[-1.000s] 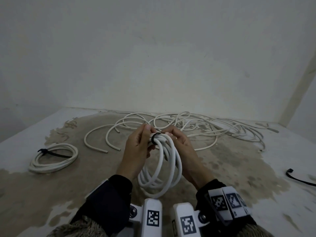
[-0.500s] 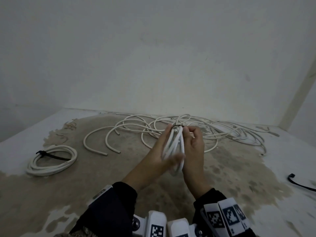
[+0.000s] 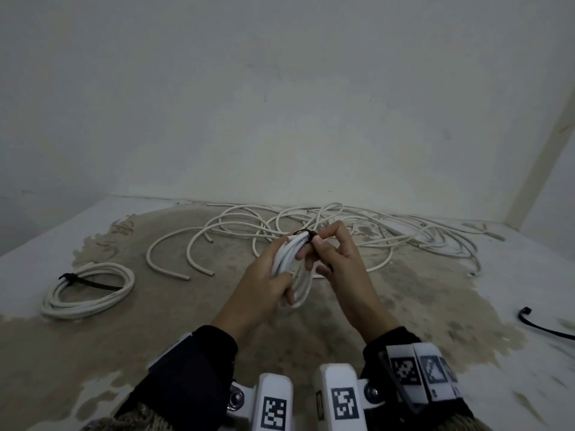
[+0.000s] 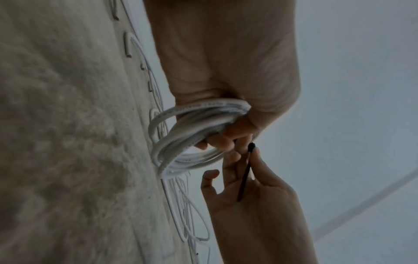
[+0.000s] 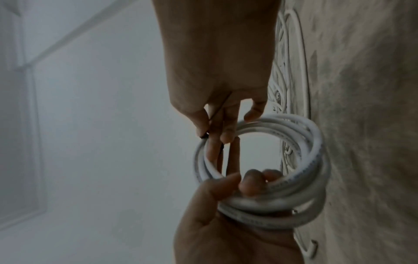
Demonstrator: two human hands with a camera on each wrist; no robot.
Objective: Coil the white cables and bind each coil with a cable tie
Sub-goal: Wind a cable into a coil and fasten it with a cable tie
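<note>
My left hand (image 3: 264, 275) grips a white cable coil (image 3: 294, 269) held upright above the floor, fingers curled round its strands (image 5: 278, 189). A black cable tie (image 3: 306, 234) wraps the coil's top. My right hand (image 3: 329, 253) pinches the tie at its head (image 4: 251, 146) between thumb and forefinger, and the tie's tail (image 4: 244, 178) runs down across the palm. The other right fingers are spread loosely. The coil (image 4: 187, 135) shows in both wrist views. Behind the hands lies a tangle of loose white cables (image 3: 357, 231) on the floor.
A bound coil (image 3: 88, 289) with a black tie lies on the floor at the left. A spare black cable tie (image 3: 541, 325) lies at the right edge. The floor (image 3: 155, 331) is stained concrete, with white walls behind and a corner at the right.
The coil went from hanging face-on between both hands to edge-on, lifted higher and further forward. My left hand shifted from the coil's top to its lower side; my right hand now pinches the tie.
</note>
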